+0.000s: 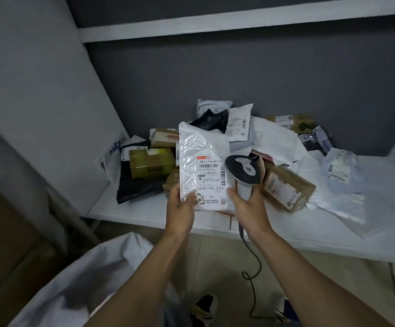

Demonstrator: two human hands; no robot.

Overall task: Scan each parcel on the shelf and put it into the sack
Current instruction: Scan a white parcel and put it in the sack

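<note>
Shelf (pixel 125 212) is carrying a pile of parcels (pixel 274 138) toward the back & right, boxes & poly mailers mixed, so plenty is waiting to be scanned. Sack (pixel 81 279) is sitting low at the left, below the shelf edge.

White parcel (pixel 201 147) is standing upright in the air in front of the pile, long axis running vertical, label side facing the person. L hand (pixel 180 213) is gripping its bottom-left corner, thumb curling over the front & fingers going behind, out of sight. Parcel is rising up & away from those fingers.

Scanner (pixel 244 171) is sitting just right of the parcel, head overlapping its right edge, w/ cable (pixel 253 279) hanging down toward the floor. R hand (pixel 250 208) is wrapping round the handle, fingers closing on it.

Barcode (pixel 211 165) is lying mid-label, just left of the scanner head; can't tell if the scan window is pointing at it. Judging by this, the scan step is in hand. Sack is lying down & left of the parcel, on the L hand's side, so that hand is looking nearer for the drop.
</note>
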